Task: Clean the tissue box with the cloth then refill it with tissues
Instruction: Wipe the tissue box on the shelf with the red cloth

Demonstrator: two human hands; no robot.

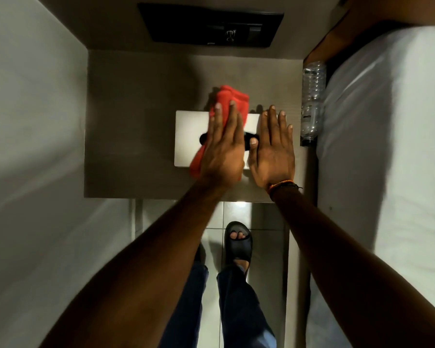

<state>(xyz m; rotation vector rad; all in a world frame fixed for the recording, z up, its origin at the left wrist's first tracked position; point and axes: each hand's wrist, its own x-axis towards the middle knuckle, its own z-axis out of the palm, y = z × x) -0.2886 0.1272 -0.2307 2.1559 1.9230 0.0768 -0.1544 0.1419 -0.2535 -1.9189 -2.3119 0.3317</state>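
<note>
A white tissue box (190, 139) with a dark oval slot lies flat on the grey-brown bedside table (126, 121). A red cloth (230, 99) is spread over the box's top middle, bunched at the far edge. My left hand (224, 146) lies flat on the cloth, pressing it onto the box, fingers straight. My right hand (271, 149) rests flat against the box's right end, thumb on the top near the slot. No tissues are in view.
A clear plastic water bottle (312, 96) lies along the table's right edge beside a white bed (387, 146). A black panel (211, 26) sits on the wall behind. A grey wall closes the left side. My feet stand on pale floor tiles (236, 214).
</note>
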